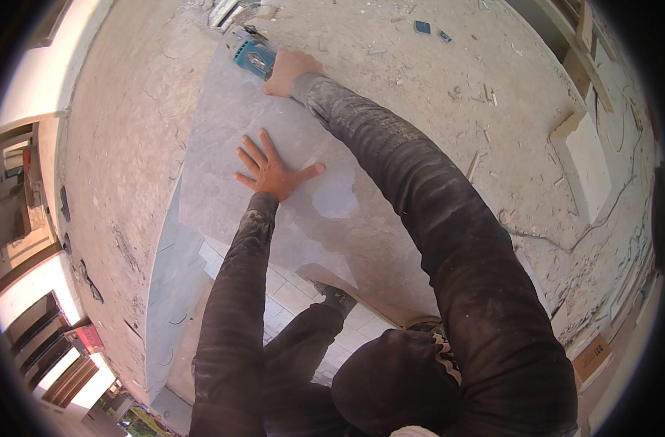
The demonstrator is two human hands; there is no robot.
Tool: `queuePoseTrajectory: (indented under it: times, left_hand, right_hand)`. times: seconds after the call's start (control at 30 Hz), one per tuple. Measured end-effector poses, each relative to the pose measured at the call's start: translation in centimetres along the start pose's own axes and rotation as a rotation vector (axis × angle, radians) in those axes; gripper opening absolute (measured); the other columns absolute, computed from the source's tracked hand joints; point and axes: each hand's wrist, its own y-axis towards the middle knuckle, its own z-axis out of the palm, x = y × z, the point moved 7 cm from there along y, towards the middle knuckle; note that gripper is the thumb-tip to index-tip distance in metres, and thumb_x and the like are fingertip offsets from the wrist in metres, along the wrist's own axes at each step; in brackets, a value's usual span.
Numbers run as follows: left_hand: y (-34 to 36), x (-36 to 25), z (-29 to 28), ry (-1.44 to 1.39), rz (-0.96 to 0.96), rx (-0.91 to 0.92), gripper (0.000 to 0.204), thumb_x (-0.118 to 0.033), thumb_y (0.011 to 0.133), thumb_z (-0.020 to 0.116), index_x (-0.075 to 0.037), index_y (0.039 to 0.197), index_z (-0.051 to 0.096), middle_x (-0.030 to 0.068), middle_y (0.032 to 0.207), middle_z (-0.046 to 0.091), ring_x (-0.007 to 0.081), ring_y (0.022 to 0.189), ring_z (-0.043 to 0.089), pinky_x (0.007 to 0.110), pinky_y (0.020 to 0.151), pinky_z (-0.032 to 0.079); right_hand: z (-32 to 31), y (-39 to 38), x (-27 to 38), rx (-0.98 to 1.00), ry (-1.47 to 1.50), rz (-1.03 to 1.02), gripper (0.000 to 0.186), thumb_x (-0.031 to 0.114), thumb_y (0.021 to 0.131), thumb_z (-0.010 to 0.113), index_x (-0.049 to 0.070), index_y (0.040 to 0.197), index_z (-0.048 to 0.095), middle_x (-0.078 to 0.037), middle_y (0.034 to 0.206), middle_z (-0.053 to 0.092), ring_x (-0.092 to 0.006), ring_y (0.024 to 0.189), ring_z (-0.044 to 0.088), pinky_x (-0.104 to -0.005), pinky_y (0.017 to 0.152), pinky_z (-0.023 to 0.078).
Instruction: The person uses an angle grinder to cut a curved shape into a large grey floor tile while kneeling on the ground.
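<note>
A large grey tile slab [219,131] lies in front of me, with a wet-looking darker patch on its near part. My left hand [269,173] rests flat on it, palm down, fingers spread and holding nothing. Farther off, at the slab's far corner, my right hand [294,71] is wrapped round a teal angle grinder [254,58]. The grinder's front end reaches the slab's far edge; I cannot make out its disc clearly.
Dusty concrete floor [434,95] with scattered chips surrounds the slab. Paler tiles [176,269] lie at its lower left, near my shoe [337,298]. To the right are a broken pale board [587,171], a thin cable [602,222] and a cardboard box [592,360].
</note>
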Motion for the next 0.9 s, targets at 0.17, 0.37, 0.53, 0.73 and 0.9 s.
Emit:
queuePoseTrajectory:
  times: [0.17, 0.37, 0.53, 0.73, 0.9]
  left_hand:
    - [0.07, 0.01, 0.06, 0.018, -0.006, -0.001, 0.15, -0.087, 0.046, 0.067, -0.011, 0.149, -0.012, 0.0275, 0.151, -0.019, 0.0452, 0.139, -0.022, 0.073, 0.099, -0.009]
    - [0.06, -0.05, 0.03, 0.013, -0.01, 0.008, 0.151, -0.086, 0.046, 0.067, -0.011, 0.149, -0.012, 0.0275, 0.151, -0.019, 0.0451, 0.139, -0.022, 0.073, 0.099, -0.009]
    - [0.02, -0.15, -0.03, 0.027, -0.009, 0.014, 0.15, -0.086, 0.047, 0.067, -0.01, 0.149, -0.014, 0.0289, 0.151, -0.019, 0.0463, 0.138, -0.022, 0.074, 0.098, -0.006]
    - [-0.01, -0.14, -0.02, 0.046, -0.006, 0.013, 0.15, -0.086, 0.048, 0.067, -0.009, 0.149, -0.014, 0.0297, 0.15, -0.018, 0.0471, 0.138, -0.021, 0.075, 0.098, -0.004]
    - [-0.03, -0.16, -0.09, 0.046, -0.002, -0.001, 0.149, -0.085, 0.049, 0.068, -0.01, 0.149, -0.014, 0.0297, 0.15, -0.018, 0.0471, 0.139, -0.02, 0.075, 0.098, -0.004]
  right_hand:
    - [-0.15, -0.3, 0.0, 0.017, -0.003, 0.018, 0.059, 0.036, 0.072, 0.075, 0.007, 0.12, 0.057, -0.013, 0.121, 0.062, -0.0254, 0.115, 0.059, -0.0357, 0.096, 0.047]
    - [-0.15, -0.27, -0.07, 0.028, -0.006, 0.024, 0.059, 0.036, 0.072, 0.075, 0.007, 0.12, 0.058, -0.012, 0.122, 0.061, -0.0249, 0.115, 0.059, -0.0356, 0.096, 0.047]
    - [-0.2, -0.35, -0.12, 0.023, -0.002, 0.019, 0.059, 0.036, 0.072, 0.075, 0.007, 0.12, 0.058, -0.012, 0.122, 0.061, -0.0246, 0.114, 0.059, -0.0358, 0.096, 0.048]
    - [-0.23, -0.43, -0.18, 0.012, -0.004, 0.012, 0.058, 0.035, 0.072, 0.075, 0.007, 0.12, 0.059, -0.012, 0.121, 0.062, -0.0251, 0.113, 0.06, -0.036, 0.095, 0.048]
    - [-0.19, -0.47, -0.34, 0.028, 0.003, 0.012, 0.057, 0.035, 0.072, 0.074, 0.007, 0.119, 0.059, -0.012, 0.12, 0.063, -0.0252, 0.113, 0.06, -0.0361, 0.095, 0.048]
